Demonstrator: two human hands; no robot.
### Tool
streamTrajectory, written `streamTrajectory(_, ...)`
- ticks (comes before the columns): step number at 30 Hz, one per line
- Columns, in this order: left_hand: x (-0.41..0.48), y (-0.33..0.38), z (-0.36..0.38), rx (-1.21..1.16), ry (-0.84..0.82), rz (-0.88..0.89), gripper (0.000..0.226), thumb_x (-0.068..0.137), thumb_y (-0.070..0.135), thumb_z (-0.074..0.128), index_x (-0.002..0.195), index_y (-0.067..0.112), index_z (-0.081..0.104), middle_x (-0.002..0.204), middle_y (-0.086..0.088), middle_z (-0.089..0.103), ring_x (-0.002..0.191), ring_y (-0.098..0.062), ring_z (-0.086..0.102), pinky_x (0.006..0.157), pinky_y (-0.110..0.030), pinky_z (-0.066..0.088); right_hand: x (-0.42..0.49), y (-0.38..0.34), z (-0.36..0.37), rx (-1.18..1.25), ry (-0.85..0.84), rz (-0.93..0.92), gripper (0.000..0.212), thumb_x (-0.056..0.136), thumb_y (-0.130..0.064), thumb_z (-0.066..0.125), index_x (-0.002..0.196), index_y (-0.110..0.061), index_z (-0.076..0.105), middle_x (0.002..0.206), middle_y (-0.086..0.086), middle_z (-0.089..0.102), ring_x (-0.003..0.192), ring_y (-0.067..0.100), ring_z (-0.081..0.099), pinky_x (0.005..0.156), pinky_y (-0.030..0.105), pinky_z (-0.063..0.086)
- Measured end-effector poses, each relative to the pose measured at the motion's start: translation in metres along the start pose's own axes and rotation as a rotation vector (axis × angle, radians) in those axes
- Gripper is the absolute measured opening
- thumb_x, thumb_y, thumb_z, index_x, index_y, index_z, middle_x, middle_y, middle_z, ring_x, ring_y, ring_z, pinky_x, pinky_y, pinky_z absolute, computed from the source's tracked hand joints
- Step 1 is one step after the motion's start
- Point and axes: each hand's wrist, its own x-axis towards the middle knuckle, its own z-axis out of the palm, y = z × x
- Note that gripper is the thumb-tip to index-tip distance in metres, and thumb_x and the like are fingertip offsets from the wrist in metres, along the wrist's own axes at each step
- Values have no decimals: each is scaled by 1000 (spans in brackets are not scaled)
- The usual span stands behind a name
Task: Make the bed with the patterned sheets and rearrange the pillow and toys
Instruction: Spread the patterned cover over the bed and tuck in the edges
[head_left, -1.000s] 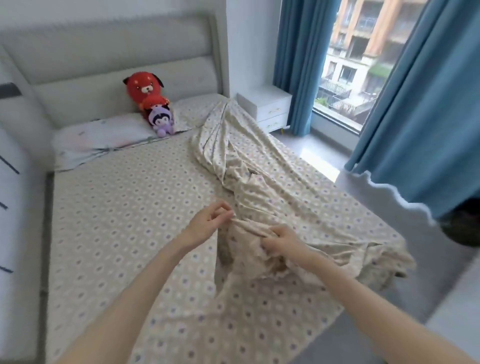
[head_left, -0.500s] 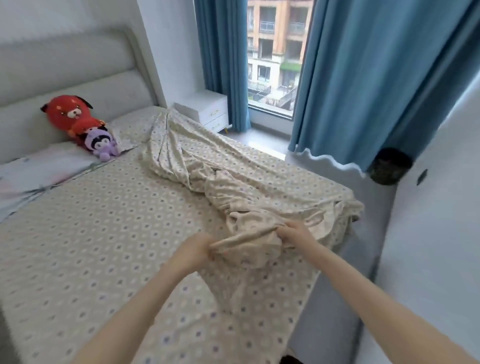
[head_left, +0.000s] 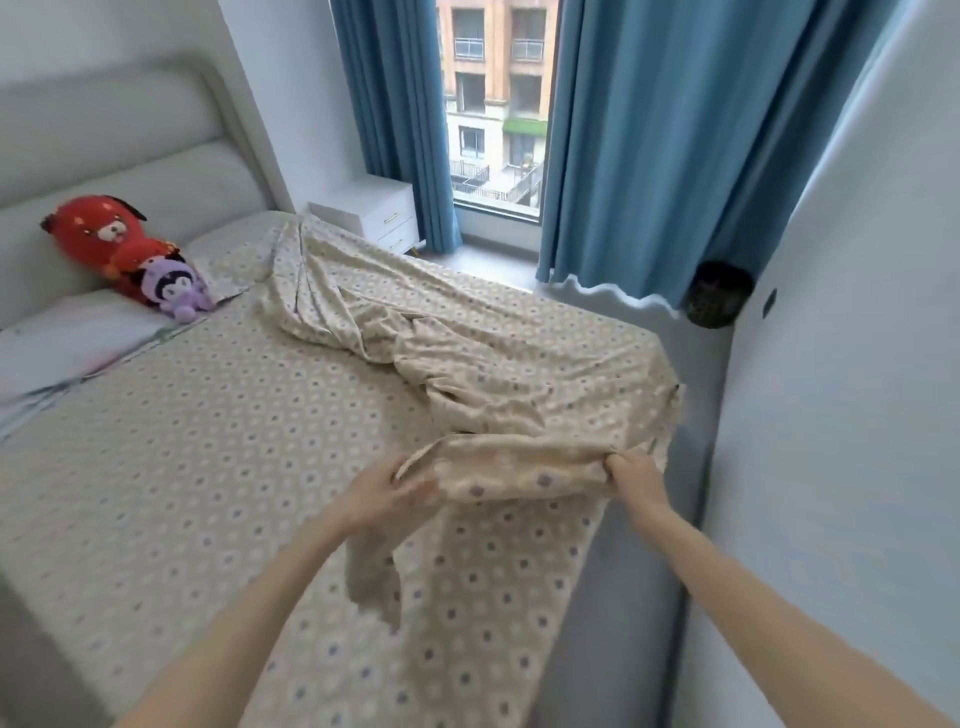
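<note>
Near the foot of the bed, the left hand and right hand each pinch the edge of the bunched patterned sheet, which is held taut between them. At the headboard end lies the pillow. The red toy and purple toy touch each other at its end.

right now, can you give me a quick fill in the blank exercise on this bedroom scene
1. The left hand and right hand grip the patterned sheet; the number of hands on it is ____.
2. The curtains are coloured ____.
3. The larger plush toy behind the purple plush toy is coloured ____.
4. The nightstand is coloured ____.

Missing words: two; blue; red; white.
</note>
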Motion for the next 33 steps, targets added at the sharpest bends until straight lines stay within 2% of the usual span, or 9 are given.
streamTrajectory(2, -19, -3, 2, 311, -62, 30, 33, 74, 44, 73, 101, 34, 57, 90, 13, 63, 85, -9, 61, 67, -20, 46, -7, 4, 3, -48, 1, 24, 17, 88, -7, 43, 71, -9, 42, 68, 9, 40, 64, 20, 35, 54, 34, 21)
streamTrajectory(6, -49, -8, 8, 825, 46, -191, 18, 83, 17, 52, 66, 19, 44, 78, 2, 49, 70, -17, 55, 52, -25, 34, -20, 6, 16, -76, 42, 32, 18, 88, -9, 41, 70, -9, 45, 66, 9, 43, 59, 19, 36, 53, 33, 23)
streamTrajectory(9, -64, -27, -5, 546, 77, -186, 25, 89, 3, 41, 68, 17, 42, 91, 0, 46, 78, -19, 50, 60, -26, 34, -33, 8, 21, -105, 131, 61, 21, 88, -9, 37, 75, -2, 52, 80, 18, 57, 69, 23, 45, 60, 35, 33)
streamTrajectory(13, -97, -35, -11, 10, 142, -111, 33, 88, -6, 35, 81, 19, 55, 86, 1, 58, 85, -20, 55, 65, -22, 39, -51, 17, 27, -257, 179, 167, 43, 91, -9, 32, 124, -15, 58, 134, 14, 51, 124, 34, 42, 109, 47, 24)
streamTrajectory(15, -114, -31, -11, -140, 165, -60, 37, 88, -8, 36, 77, 23, 55, 82, 7, 56, 81, -12, 55, 62, -18, 39, -65, 20, 35, -46, 109, 257, 50, 96, -9, 29, 142, -24, 41, 143, 12, 41, 123, 35, 43, 105, 48, 37)
streamTrajectory(18, -138, -38, -10, -297, 97, -37, 32, 91, -3, 38, 93, 18, 62, 94, 6, 61, 89, -4, 58, 72, -19, 43, -97, 26, 53, 445, -47, 411, 45, 101, -9, 26, 143, -21, 35, 136, 13, 44, 102, 33, 51, 73, 42, 50)
streamTrajectory(23, -203, -72, -14, -226, -40, 34, 27, 93, 5, 41, 76, 17, 58, 74, 0, 54, 70, -15, 49, 65, -26, 37, -198, 36, 105, 684, -294, 484, 38, 102, -41, 33, 114, -10, 51, 101, 12, 56, 86, 29, 58, 70, 37, 48)
streamTrajectory(28, -255, -94, -3, 14, -168, 67, 25, 88, 26, 59, 66, 27, 45, 64, 9, 46, 62, -6, 45, 56, -19, 35, -273, 36, 141, 772, -385, 520, 19, 99, -24, 48, 99, -7, 55, 101, 11, 62, 91, 28, 62, 79, 37, 51)
streamTrajectory(33, -311, -95, -7, 97, -209, 208, 20, 80, 9, 61, 79, 26, 49, 70, 12, 48, 68, -3, 48, 52, -6, 34, -337, 29, 162, 745, -402, 642, 31, 88, -34, 66, 104, -8, 57, 97, 9, 62, 95, 24, 59, 90, 37, 48)
